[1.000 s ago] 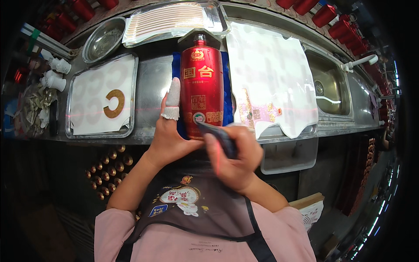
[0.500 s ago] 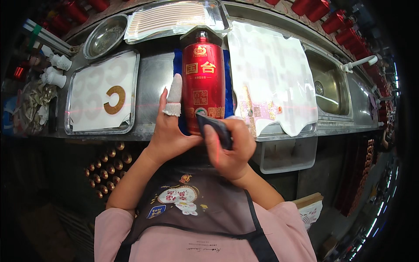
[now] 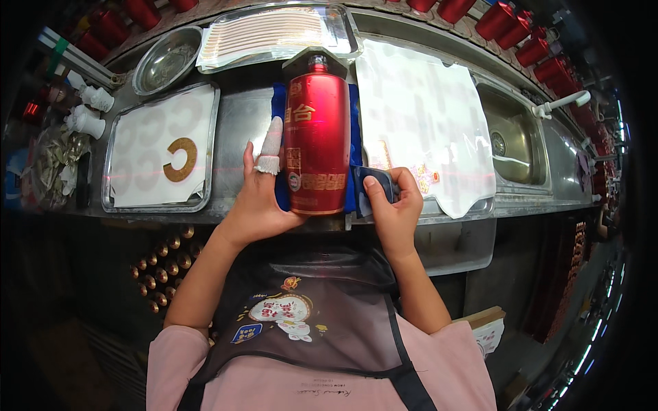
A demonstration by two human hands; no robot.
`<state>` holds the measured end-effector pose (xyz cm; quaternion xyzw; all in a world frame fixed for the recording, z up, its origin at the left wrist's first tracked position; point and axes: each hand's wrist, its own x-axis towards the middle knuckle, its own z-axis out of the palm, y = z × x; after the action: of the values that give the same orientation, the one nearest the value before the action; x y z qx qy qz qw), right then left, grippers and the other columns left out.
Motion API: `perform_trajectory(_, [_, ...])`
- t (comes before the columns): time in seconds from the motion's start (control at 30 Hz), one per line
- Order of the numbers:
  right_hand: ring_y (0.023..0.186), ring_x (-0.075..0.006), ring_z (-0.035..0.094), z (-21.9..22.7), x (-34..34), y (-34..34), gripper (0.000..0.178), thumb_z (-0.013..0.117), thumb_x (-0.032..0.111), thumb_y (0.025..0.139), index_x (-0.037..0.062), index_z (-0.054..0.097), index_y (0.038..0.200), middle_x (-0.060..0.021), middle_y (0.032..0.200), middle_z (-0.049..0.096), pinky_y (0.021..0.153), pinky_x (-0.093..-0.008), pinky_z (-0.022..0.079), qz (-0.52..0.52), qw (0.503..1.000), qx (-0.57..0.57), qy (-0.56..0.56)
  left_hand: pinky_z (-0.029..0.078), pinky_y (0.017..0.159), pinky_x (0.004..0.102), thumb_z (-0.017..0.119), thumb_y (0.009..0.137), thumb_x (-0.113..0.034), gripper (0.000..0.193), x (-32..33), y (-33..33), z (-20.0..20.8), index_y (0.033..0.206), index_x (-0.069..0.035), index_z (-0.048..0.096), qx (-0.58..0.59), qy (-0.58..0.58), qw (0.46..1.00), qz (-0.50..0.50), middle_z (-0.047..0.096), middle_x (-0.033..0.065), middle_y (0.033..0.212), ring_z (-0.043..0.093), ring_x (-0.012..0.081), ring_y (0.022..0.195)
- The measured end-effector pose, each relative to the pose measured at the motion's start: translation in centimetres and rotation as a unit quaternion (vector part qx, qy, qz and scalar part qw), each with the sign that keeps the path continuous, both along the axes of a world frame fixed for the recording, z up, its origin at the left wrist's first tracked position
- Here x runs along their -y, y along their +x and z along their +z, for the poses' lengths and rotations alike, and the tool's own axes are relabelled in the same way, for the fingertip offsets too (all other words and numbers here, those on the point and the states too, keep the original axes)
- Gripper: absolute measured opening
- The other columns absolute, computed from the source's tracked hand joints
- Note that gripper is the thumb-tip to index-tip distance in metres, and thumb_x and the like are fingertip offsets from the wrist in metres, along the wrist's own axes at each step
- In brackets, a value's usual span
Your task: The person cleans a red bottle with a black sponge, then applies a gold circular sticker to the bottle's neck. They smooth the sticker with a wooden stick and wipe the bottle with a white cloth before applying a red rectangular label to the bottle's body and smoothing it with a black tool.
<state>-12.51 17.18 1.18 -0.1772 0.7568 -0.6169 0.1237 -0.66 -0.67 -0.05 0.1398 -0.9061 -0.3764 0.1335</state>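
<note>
A red bottle with gold lettering lies on its back on a blue cloth, its dark neck pointing away from me. My left hand holds its left side near the base: the thumb reaches under the bottom end, and the fingers lie along the side, one in a white knitted finger sleeve. Between the thumb and bent fingers of my right hand is a dark, flat, scraper-like piece. That piece is just right of the bottle, over the cloth's edge.
At the left, a metal tray holds a white sheet with one gold C-shaped piece. Behind are a steel bowl and a tray of striped sheets. A backing sheet lies right, beside a sink with a white tap.
The bottle has rolled leftward, so its large lettering now sits at its left side. My right hand has drawn off the bottle's lower front to the right, still with the dark piece.
</note>
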Motion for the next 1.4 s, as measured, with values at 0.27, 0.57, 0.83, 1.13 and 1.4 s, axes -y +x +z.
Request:
perform_trajectory(0.27, [0.072,-0.0071,0.055,0.1,-0.2,0.6,0.016,0.074,0.012,0.094,0.0023,0.061,0.095,-0.0007,0.079,0.062,0.065,-0.0241,0.047,-0.035,0.998,-0.016,-0.052,-0.002,0.123,0.0605,0.086,0.07,-0.043,0.119,-0.4,-0.2,0.5,0.161,-0.004,0.021,0.015,0.057,0.998,0.011,0.019,0.0242,0.168,0.024,0.0346,0.156])
perform_trajectory(0.57, [0.076,-0.0059,0.057,0.7,-0.4,0.3,0.016,0.075,0.011,0.094,0.0013,0.062,0.097,-0.0015,0.087,0.063,0.069,-0.022,0.048,-0.025,0.996,-0.009,-0.086,0.022,0.124,0.0489,0.091,0.07,-0.033,0.112,-0.7,0.1,-0.7,0.159,-0.002,0.03,-0.035,-0.102,0.994,0.008,0.03,0.0207,0.165,0.026,0.0423,0.15])
perform_trajectory(0.83, [0.071,-0.0142,0.059,-1.1,-0.5,1.9,0.017,0.078,0.007,0.089,0.0009,0.065,0.098,-0.0048,0.083,0.063,0.067,-0.0271,0.046,-0.032,0.987,-0.155,0.009,0.012,0.123,0.0589,0.086,0.074,-0.026,0.105,-2.4,1.3,0.5,0.159,-0.003,0.03,-0.114,-0.025,0.991,0.06,0.043,0.0217,0.157,0.045,0.0378,0.143])
perform_trajectory(1.13, [0.068,-0.0223,0.061,-0.2,-0.1,4.2,0.019,0.081,0.0,0.082,0.0002,0.069,0.097,-0.0089,0.081,0.066,0.062,-0.0333,0.049,0.124,0.905,-0.403,-0.052,0.015,0.125,0.053,0.084,0.08,-0.027,0.095,-1.9,1.4,-0.6,0.155,0.004,0.035,-0.149,-0.148,0.977,0.041,0.041,0.0272,0.158,0.04,0.0401,0.147])
perform_trajectory(1.4, [0.074,-0.0201,0.062,-0.1,1.2,2.2,0.019,0.081,0.004,0.086,0.0028,0.07,0.102,-0.0068,0.085,0.067,0.07,-0.031,0.049,-0.031,0.937,-0.348,0.006,0.024,0.12,0.0653,0.084,0.074,-0.022,0.088,-2.9,0.6,-1.1,0.149,-0.003,0.044,-0.206,-0.075,0.973,0.069,0.046,0.0269,0.152,0.049,0.0434,0.137])
